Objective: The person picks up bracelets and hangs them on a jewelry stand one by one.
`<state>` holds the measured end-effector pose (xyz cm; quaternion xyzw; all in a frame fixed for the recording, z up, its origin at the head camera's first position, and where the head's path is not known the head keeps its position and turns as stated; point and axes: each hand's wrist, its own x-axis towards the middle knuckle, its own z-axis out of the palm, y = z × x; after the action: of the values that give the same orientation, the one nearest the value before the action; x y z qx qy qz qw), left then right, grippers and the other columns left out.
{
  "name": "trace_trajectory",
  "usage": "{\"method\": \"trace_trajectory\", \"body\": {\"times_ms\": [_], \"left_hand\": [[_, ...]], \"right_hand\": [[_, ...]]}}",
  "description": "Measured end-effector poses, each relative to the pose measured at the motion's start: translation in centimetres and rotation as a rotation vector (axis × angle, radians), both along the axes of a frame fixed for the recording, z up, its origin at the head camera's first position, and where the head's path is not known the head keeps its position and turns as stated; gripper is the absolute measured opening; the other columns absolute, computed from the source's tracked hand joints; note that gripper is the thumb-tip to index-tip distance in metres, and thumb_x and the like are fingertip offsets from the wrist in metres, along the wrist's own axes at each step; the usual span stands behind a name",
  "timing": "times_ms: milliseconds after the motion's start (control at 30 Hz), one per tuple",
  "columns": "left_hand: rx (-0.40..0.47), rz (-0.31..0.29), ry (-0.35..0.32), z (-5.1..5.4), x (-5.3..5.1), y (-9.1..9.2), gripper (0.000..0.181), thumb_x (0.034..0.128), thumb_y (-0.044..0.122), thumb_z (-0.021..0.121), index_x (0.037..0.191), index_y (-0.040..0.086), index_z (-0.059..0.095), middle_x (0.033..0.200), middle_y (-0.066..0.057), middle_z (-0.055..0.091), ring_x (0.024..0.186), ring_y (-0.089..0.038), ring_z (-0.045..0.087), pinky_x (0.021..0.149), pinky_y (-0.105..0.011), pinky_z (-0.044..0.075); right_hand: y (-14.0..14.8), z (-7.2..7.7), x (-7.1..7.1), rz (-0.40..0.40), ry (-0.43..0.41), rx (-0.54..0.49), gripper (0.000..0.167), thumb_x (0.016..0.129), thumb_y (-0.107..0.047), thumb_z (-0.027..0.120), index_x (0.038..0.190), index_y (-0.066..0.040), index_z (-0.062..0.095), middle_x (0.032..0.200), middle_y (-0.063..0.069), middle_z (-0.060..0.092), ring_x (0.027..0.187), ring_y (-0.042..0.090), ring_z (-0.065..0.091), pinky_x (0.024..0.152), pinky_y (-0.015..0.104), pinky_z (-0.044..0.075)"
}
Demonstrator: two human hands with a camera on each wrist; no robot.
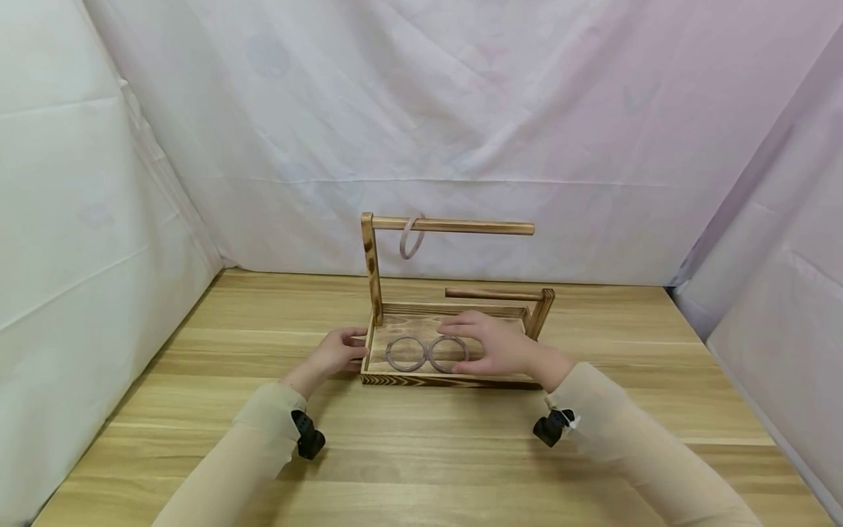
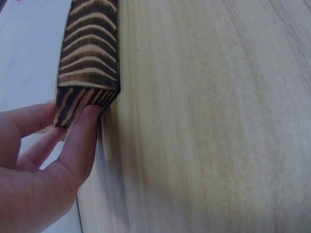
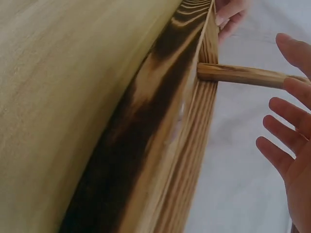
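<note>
A wooden stand has a shallow tray base (image 1: 408,380), a tall left post (image 1: 372,267) with a horizontal rod (image 1: 481,226), and a lower rod (image 1: 494,294) on the right. One pale purple bangle (image 1: 404,245) hangs on the upper rod near the post. Inside the tray lie two more, a left bangle (image 1: 387,353) and a right bangle (image 1: 430,355), side by side. My left hand (image 1: 332,351) touches the tray's left end with fingertips and thumb. Above the right bangle, my right hand (image 1: 497,344) hovers with spread fingers, holding nothing, as the right wrist view shows.
The stand rests on a wood-grain table (image 1: 421,454). White cloth (image 1: 461,110) hangs behind and along both sides. A black wrist camera (image 1: 309,437) sits on the left sleeve, and another camera (image 1: 552,427) on the right.
</note>
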<state>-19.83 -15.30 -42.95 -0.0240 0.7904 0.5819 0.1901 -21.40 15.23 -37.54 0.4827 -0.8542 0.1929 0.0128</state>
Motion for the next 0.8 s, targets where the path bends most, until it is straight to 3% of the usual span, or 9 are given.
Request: {"method": "trace_trajectory", "body": {"times_ms": [467,800], "left_hand": [[0.011,-0.003,0.001,-0.1,-0.2,-0.1,0.05,0.0937,-0.001,0.05,0.14,-0.008,0.033,0.129,-0.034,0.048,0.111,-0.04,0.057,0.085,-0.044,0.054],[0.01,0.008,0.006,-0.2,-0.2,-0.1,0.049,0.0935,-0.002,0.049,0.14,-0.008,0.034,0.126,-0.033,0.049,0.105,-0.035,0.06,0.085,-0.045,0.054]], "right_hand": [[-1.3,-2.3,-1.0,-0.135,-0.059,0.14,0.061,0.085,-0.046,0.064,0.135,-0.015,0.051,0.138,0.009,0.049,0.128,0.028,0.045,0.101,0.047,0.043],[-1.9,-3.6,-2.0,-0.153,-0.08,0.179,0.061,0.085,-0.044,0.063,0.136,-0.014,0.05,0.137,0.01,0.049,0.127,0.03,0.046,0.102,0.048,0.042]]}}
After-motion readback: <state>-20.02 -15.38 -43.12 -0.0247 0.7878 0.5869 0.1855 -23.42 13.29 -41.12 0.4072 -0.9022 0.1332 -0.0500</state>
